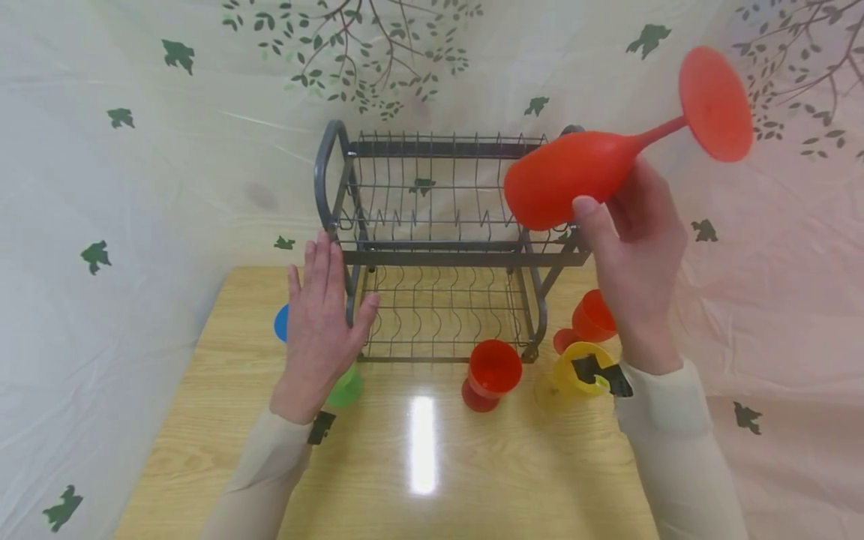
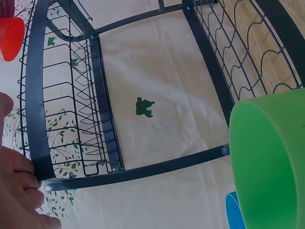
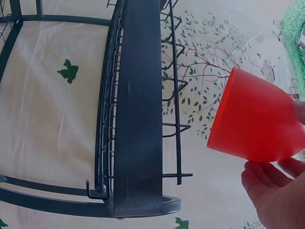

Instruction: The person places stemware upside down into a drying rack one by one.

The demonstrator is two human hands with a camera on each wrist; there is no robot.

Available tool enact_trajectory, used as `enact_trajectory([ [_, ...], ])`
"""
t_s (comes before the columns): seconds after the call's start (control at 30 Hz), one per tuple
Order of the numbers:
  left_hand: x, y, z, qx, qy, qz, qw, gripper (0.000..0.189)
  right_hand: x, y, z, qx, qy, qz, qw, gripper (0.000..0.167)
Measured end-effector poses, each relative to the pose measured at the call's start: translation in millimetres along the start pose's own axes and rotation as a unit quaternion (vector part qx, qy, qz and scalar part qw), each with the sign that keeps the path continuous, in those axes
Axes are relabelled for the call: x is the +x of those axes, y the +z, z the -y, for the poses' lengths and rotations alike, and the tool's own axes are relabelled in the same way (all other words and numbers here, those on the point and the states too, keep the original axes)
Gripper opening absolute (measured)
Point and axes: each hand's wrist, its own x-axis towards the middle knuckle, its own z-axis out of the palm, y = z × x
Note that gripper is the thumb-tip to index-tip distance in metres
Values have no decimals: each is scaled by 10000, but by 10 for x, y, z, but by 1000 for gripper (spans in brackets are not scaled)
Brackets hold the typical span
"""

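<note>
My right hand (image 1: pixel 641 247) grips a red plastic goblet (image 1: pixel 574 176) by its bowl, thumb on the near side. The goblet is tipped sideways above the upper right of a dark two-tier dish rack (image 1: pixel 466 259), with its mouth to the left and its foot up to the right. In the right wrist view, the goblet's bowl (image 3: pixel 257 119) is apart from the rack. My left hand (image 1: pixel 317 322) has its fingers extended against the rack's left front corner. In the left wrist view, those fingers (image 2: pixel 21 167) touch the end of the upper tier's bar.
Before the rack stand a red goblet (image 1: pixel 495 369) and a yellow goblet (image 1: pixel 574 367). Another red goblet (image 1: pixel 595 315) is at the rack's right. A green cup (image 1: pixel 346 388) and a blue item (image 1: pixel 280 323) are partly hidden by my left hand. A leaf-printed sheet (image 1: pixel 169 150) hangs behind.
</note>
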Motion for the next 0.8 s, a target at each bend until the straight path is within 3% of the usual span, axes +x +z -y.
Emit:
enact_trajectory([
  [0.27, 6, -22, -4, 64, -66, 88, 9999, 85, 162, 8, -44, 20, 321, 207, 9993, 53],
  [0.8, 6, -29, -1, 29, -43, 96, 9999, 81, 419, 49, -203, -577, 678, 768, 9931, 60],
])
